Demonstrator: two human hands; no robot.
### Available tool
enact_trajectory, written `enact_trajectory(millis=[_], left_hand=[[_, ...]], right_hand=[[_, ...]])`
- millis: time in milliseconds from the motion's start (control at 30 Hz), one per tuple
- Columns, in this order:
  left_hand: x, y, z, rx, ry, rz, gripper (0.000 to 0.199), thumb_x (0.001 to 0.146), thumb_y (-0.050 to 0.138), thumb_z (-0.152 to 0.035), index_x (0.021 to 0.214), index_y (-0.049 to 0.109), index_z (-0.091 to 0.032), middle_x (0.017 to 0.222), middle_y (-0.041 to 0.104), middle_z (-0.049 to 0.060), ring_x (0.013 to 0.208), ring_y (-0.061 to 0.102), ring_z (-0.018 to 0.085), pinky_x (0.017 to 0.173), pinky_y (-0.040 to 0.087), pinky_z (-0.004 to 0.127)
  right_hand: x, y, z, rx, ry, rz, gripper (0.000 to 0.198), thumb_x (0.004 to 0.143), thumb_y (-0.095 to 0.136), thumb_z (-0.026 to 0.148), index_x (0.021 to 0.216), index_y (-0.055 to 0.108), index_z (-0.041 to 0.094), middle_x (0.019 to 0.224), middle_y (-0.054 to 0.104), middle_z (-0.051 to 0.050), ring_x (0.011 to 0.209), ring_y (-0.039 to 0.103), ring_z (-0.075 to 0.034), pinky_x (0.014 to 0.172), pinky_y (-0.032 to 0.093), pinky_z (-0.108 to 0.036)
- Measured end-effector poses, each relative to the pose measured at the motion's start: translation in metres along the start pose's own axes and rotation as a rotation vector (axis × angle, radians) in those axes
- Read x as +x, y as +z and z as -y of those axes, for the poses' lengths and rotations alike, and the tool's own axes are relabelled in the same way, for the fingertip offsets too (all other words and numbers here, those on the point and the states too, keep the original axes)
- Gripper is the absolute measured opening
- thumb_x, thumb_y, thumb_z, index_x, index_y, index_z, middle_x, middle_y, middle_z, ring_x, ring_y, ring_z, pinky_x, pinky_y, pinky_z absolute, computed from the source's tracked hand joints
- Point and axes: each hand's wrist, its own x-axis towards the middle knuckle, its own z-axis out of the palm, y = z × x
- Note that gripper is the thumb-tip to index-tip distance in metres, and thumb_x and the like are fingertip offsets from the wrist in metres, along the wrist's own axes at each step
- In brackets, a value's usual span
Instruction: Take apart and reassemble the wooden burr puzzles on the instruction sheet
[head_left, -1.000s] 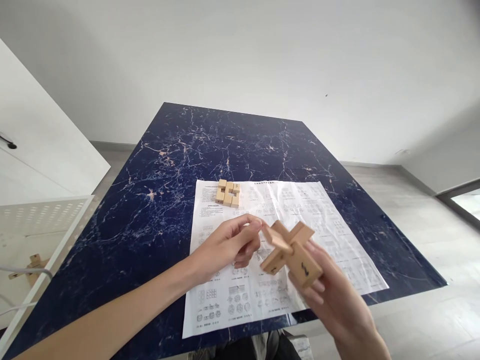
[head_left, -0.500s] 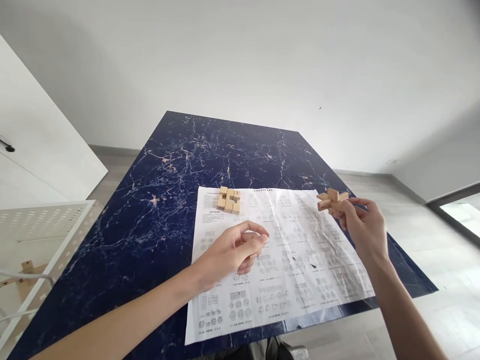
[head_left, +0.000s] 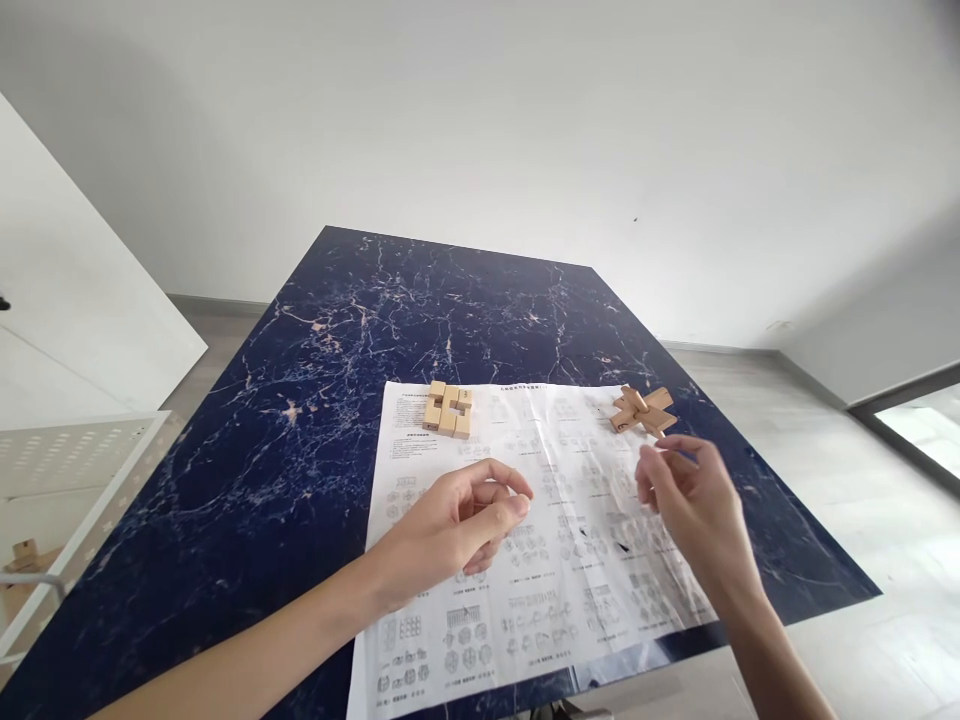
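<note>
My left hand [head_left: 471,520] hovers over the left half of a printed paper sheet [head_left: 551,590]. Its fingers are loosely curled, the thumb tip close against the index fingertip, and nothing shows in them. My right hand [head_left: 690,490] is at the sheet's right side, thumb and index finger apart and nothing between them. Just beyond its fingertips a wooden interlocking burr puzzle [head_left: 643,410] with crossed pieces rests at the sheet's upper right corner. A second wooden puzzle [head_left: 448,422], blocky with a gap in its middle, lies at the upper left of the sheet.
The sheet lies on a dark blue marbled table [head_left: 450,300] that reaches toward a white wall [head_left: 480,120]. At the left stand a white cabinet [head_left: 82,270] and a white perforated rack [head_left: 67,470] with wooden pieces [head_left: 26,555] low inside.
My right hand has let go of the burr puzzle and drawn back toward me. The puzzle now rests at the sheet's corner. My left hand stays nearly in place.
</note>
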Motion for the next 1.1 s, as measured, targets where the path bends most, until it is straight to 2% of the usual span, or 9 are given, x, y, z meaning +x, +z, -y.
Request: enact_trajectory(millis=[67, 167, 300, 433, 500, 600, 733, 867, 1100], left_hand=[[0.0, 0.0, 0.001, 0.005, -0.004, -0.005, 0.027, 0.102, 0.068, -0.044, 0.107, 0.062, -0.018, 0.068, 0.042, -0.009, 0.053, 0.03, 0.006, 0.052, 0.029, 0.025], [0.0, -0.001, 0.002, 0.019, -0.019, 0.015, 0.029, 0.102, 0.068, -0.047, 0.108, 0.062, -0.019, 0.072, 0.045, -0.008, 0.053, 0.031, 0.006, 0.051, 0.027, 0.025], [-0.001, 0.0, 0.001, 0.123, -0.03, 0.038, 0.031, 0.102, 0.065, -0.051, 0.108, 0.063, -0.02, 0.075, 0.046, -0.007, 0.055, 0.031, 0.007, 0.05, 0.028, 0.024], [-0.003, 0.003, 0.002, 0.317, 0.033, -0.017, 0.027, 0.105, 0.061, -0.047, 0.102, 0.064, -0.02, 0.072, 0.049, -0.005, 0.061, 0.041, 0.01, 0.058, 0.038, 0.026], [-0.003, 0.002, 0.004, 0.497, 0.113, -0.094, 0.024, 0.107, 0.057, -0.043, 0.1, 0.065, -0.021, 0.074, 0.057, -0.002, 0.066, 0.049, 0.013, 0.063, 0.043, 0.029], [0.002, -0.009, 0.006, 0.856, 0.36, -0.315, 0.017, 0.108, 0.053, -0.034, 0.103, 0.065, -0.023, 0.092, 0.066, 0.003, 0.087, 0.06, 0.02, 0.08, 0.052, 0.036], [0.011, -0.034, 0.003, 1.156, 0.58, -0.584, 0.015, 0.107, 0.058, -0.033, 0.119, 0.061, -0.025, 0.125, 0.065, 0.007, 0.123, 0.057, 0.028, 0.109, 0.049, 0.049], [0.017, -0.058, 0.0, 1.253, 0.537, -0.661, 0.035, 0.103, 0.065, -0.038, 0.135, 0.053, -0.027, 0.149, 0.055, 0.009, 0.143, 0.046, 0.034, 0.118, 0.045, 0.058], [0.02, -0.076, 0.003, 1.21, 0.337, -0.56, 0.07, 0.1, 0.07, -0.051, 0.159, 0.034, -0.035, 0.17, 0.041, 0.009, 0.158, 0.037, 0.036, 0.127, 0.039, 0.062]], right_hand=[[-0.018, 0.008, 0.006, 0.038, 0.017, 0.175, 0.04, 0.097, 0.072, 0.061, 0.102, 0.057, 0.024, 0.061, 0.059, 0.004, 0.054, 0.051, -0.015, 0.053, 0.04, -0.028], [-0.036, 0.02, 0.009, -0.028, -0.009, 0.278, 0.039, 0.103, 0.062, 0.061, 0.093, 0.062, 0.023, 0.064, 0.056, 0.003, 0.056, 0.049, -0.015, 0.057, 0.041, -0.029], [-0.042, 0.026, 0.003, -0.168, -0.06, 0.295, 0.043, 0.105, 0.057, 0.061, 0.089, 0.066, 0.023, 0.067, 0.057, 0.002, 0.057, 0.05, -0.016, 0.058, 0.041, -0.03], [-0.042, 0.026, -0.004, -0.251, -0.092, 0.293, 0.041, 0.106, 0.054, 0.059, 0.09, 0.067, 0.024, 0.068, 0.059, 0.001, 0.059, 0.053, -0.018, 0.059, 0.043, -0.03], [-0.042, 0.025, -0.006, -0.28, -0.113, 0.294, 0.041, 0.106, 0.053, 0.058, 0.09, 0.068, 0.024, 0.067, 0.06, 0.001, 0.06, 0.054, -0.018, 0.059, 0.043, -0.03], [-0.042, 0.025, -0.006, -0.295, -0.126, 0.299, 0.04, 0.107, 0.052, 0.057, 0.09, 0.068, 0.024, 0.066, 0.058, 0.001, 0.06, 0.055, -0.018, 0.058, 0.043, -0.029], [-0.043, 0.026, -0.003, -0.299, -0.133, 0.305, 0.04, 0.107, 0.053, 0.057, 0.092, 0.069, 0.024, 0.067, 0.06, 0.001, 0.06, 0.054, -0.018, 0.056, 0.043, -0.029], [-0.045, 0.027, -0.001, -0.309, -0.125, 0.3, 0.039, 0.107, 0.053, 0.057, 0.091, 0.068, 0.025, 0.068, 0.061, 0.001, 0.06, 0.053, -0.018, 0.058, 0.043, -0.029], [-0.047, 0.029, -0.001, -0.34, -0.131, 0.282, 0.039, 0.106, 0.052, 0.056, 0.09, 0.068, 0.025, 0.066, 0.062, 0.002, 0.058, 0.054, -0.018, 0.06, 0.044, -0.029]])
